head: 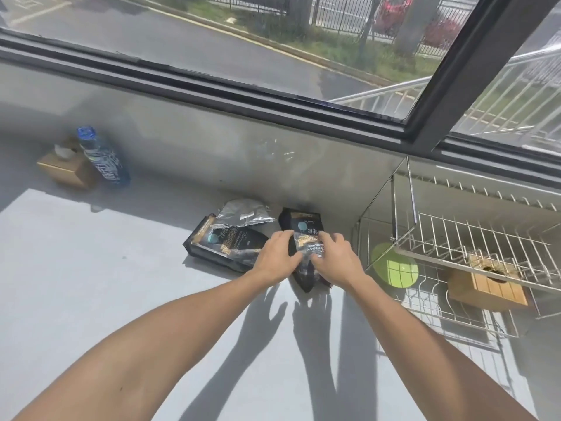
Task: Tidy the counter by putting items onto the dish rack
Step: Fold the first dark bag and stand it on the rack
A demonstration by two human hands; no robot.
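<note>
both hands on a black coffee bag at the back of the counter, beside the dish rack.

the left hand (pixel 277 257) and right hand (pixel 332 257) hold the black coffee bag (pixel 303 235) from either side, fingers curled over its edges and lightly spread; the bag is near the wall, just left of the dish rack (pixel 473 238). a second black bag (pixel 226 243) lies flat on the counter (pixel 91 268) just left of it, with a crumpled silver bag (pixel 244 212) behind. in the rack's lower level lie a green plate (pixel 394 264) and a wooden box (pixel 488 287). far left, well apart, a blue bottle (pixel 103 156) stands beside another wooden box (pixel 65 171). a window (pixel 273 41) runs above the wall.
</note>
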